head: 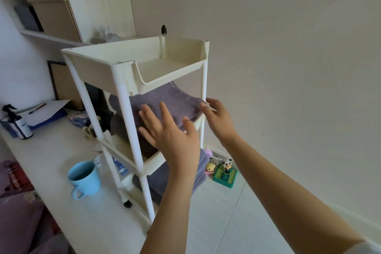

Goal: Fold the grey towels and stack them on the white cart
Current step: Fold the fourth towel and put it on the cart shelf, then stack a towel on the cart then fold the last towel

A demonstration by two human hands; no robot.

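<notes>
Head view: left hand (pixel 169 136) and right hand (pixel 216 117), both spread wide and empty, hover at the white cart's (pixel 132 64) middle shelf, where folded grey towels (pixel 165 101) lie stacked beneath the fingers; more lie below; top tray unfilled.

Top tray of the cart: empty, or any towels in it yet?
No towels. The top tray holds only a small bottle. Folded grey towels lie on the middle tier, and more on the bottom one.
</notes>
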